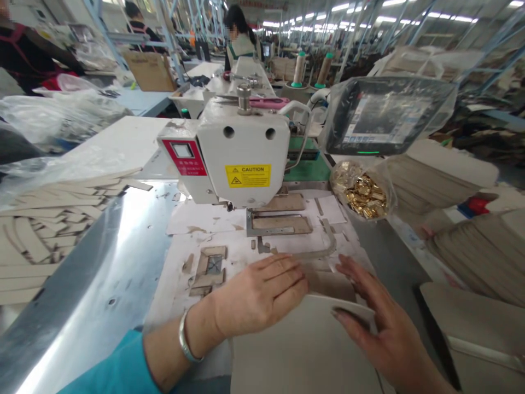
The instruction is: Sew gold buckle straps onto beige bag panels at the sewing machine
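Note:
A smooth beige panel [299, 350], perhaps leather, lies in front of me on the machine bed, with a browner layer [328, 283] behind its raised upper edge. My left hand [262, 295], wearing a silver bangle, has its fingers curled closed over that upper edge. At the panel's right corner is my right hand [377, 312], thumb on the near face and fingers reaching round behind, loosely gripping it. The fingertips of the left hand are partly hidden. Beyond both hands stands a white sewing machine head [244, 148], above a metal clamp frame [279, 232].
Beige strips [33, 230] are heaped at left. On the right are a bag of gold metal pieces [367, 197], a plastic-wrapped screen [381, 120] and stacked beige panels [484, 257]. A small square template [209, 268] sits left of my hands. Other people work in the background.

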Motion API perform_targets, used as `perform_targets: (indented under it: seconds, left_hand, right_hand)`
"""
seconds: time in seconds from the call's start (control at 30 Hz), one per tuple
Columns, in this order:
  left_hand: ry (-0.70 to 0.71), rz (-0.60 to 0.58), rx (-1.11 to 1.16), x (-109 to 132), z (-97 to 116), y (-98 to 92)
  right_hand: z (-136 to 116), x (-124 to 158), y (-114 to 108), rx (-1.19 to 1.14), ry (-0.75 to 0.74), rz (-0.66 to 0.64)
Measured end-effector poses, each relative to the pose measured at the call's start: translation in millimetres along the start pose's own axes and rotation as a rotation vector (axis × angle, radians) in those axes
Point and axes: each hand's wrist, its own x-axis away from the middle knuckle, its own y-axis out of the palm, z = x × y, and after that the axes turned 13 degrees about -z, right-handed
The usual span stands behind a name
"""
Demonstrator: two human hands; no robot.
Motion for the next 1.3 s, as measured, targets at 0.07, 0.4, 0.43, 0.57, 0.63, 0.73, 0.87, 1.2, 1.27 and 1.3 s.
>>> perform_targets:
  seconds: [0.07,0.4,0.43,0.57,0.63,0.73,0.87,1.2,1.27,1.3]
  left_hand:
    - [-0.083,-0.111,0.131,-2.2,2.1,-1.9]
    - [-0.190,-0.282,0.461,-10.0,-7.6,-8.8]
    - [-0.186,-0.280,0.476,-9.2,-8.7,-9.5]
    - [-0.265,-0.173,0.577,0.5,-24.8,-9.6]
    - [-0.340,-0.116,0.550,10.7,-38.8,-5.9]
    - [-0.365,-0.154,0.457,27.5,-54.0,2.6]
    - [-0.346,-0.192,0.640,34.6,-50.7,5.1]
    - [-0.366,-0.499,0.835,-10.7,-25.6,-14.7]
    - [-0.360,-0.472,0.822,-14.5,-18.9,-9.8]
    - [-0.381,-0.448,0.832,-14.1,-15.9,-7.9]
  right_hand:
    - [-0.8,5.1,-5.4,-0.057,-0.003,-0.026]
    - [97.4,-45.4,-79.9,-0.232,0.863,0.101]
    - [108.0,-54.6,-81.1,-0.197,0.819,0.076]
    - [124.2,-94.6,-63.2,-0.196,0.658,-0.043]
    - [121.1,-116.8,-47.9,-0.175,0.580,-0.070]
    - [113.8,-148.2,-31.7,-0.088,0.477,-0.069]
    - [115.5,-171.3,-37.0,0.007,0.464,-0.102]
    - [120.5,-161.4,-36.5,-0.042,0.471,-0.141]
    - [114.9,-165.4,-16.2,-0.054,0.400,-0.163]
    - [112.0,-168.4,-6.0,-0.065,0.382,-0.166]
